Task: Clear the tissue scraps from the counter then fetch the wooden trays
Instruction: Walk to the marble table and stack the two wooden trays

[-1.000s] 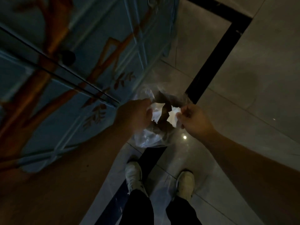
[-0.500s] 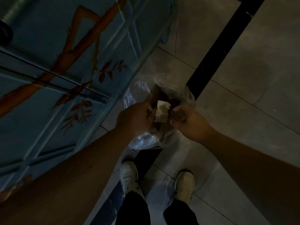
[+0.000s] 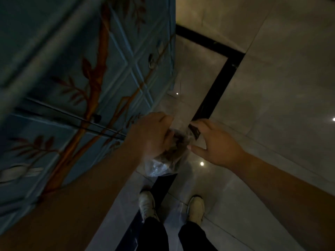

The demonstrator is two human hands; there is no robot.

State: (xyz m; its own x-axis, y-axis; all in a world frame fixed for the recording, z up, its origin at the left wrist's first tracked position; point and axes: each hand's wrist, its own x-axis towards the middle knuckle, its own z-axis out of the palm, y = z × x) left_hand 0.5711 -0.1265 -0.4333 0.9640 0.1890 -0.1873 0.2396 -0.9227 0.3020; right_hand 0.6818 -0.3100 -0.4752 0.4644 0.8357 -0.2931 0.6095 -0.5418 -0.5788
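Observation:
A clear plastic bag (image 3: 164,164) with brown scraps inside hangs above the floor in the middle of the head view. My left hand (image 3: 154,135) grips the bag's rim on its left side. To the bag's right, my right hand (image 3: 215,144) has its fingers spread and holds nothing, with its fingertips close to the rim. No white tissue shows now. The wooden trays and the counter top are out of view.
A blue cabinet (image 3: 76,84) painted with orange branches fills the left side, its drawer knobs (image 3: 151,59) sticking out. Glossy grey floor tiles with a black strip (image 3: 215,86) spread to the right. My white shoes (image 3: 147,205) stand below the bag.
The white tissue pieces pinched between both hands have gone from sight. My right hand let go and spread its fingers. The camera tilted up, showing more floor ahead.

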